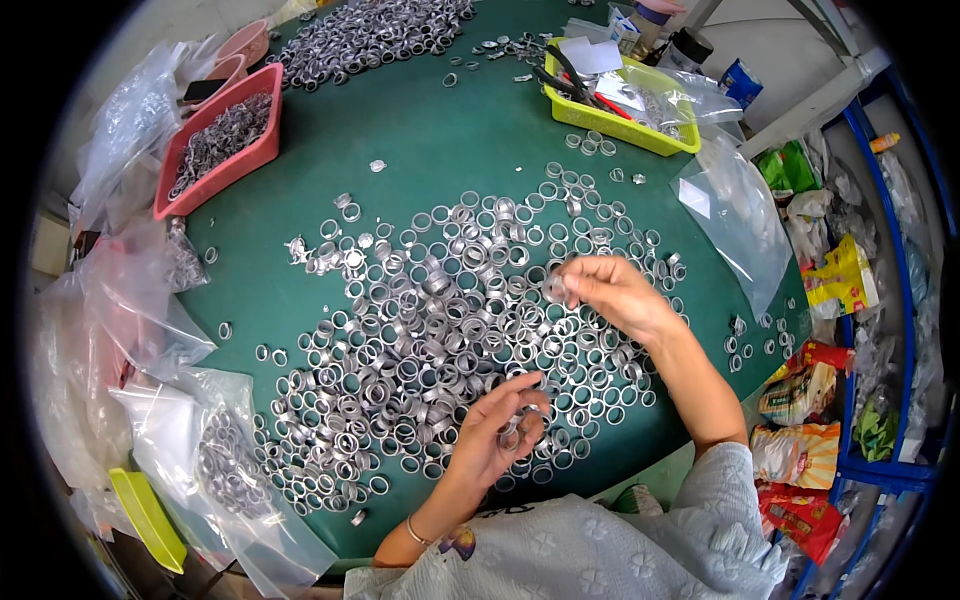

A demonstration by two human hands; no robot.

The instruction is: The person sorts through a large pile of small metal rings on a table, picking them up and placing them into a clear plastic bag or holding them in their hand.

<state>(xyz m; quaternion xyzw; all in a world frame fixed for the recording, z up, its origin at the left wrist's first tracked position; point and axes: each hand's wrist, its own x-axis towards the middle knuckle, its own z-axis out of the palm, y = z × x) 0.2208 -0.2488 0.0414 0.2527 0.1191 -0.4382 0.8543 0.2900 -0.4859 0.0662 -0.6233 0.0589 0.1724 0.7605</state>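
A broad heap of small silver metal rings (450, 320) spreads over the green table (330, 130) in front of me. At the heap's right side, my right hand (612, 296) pinches a metal ring (555, 288) between thumb and fingertips, just above the other rings. Near the table's front edge, my left hand (500, 428) is curled around a few metal rings (520, 432), its index finger stretched out over the heap. How many rings lie in the left palm is hidden by the fingers.
A red basket (270, 140) of metal pieces stands at the far left, a yellow-green basket (640, 137) with pliers at the far right. Another ring pile (370, 35) lies at the back. Plastic bags (165, 430) line the left edge; a blue shelf (885, 475) stands right.
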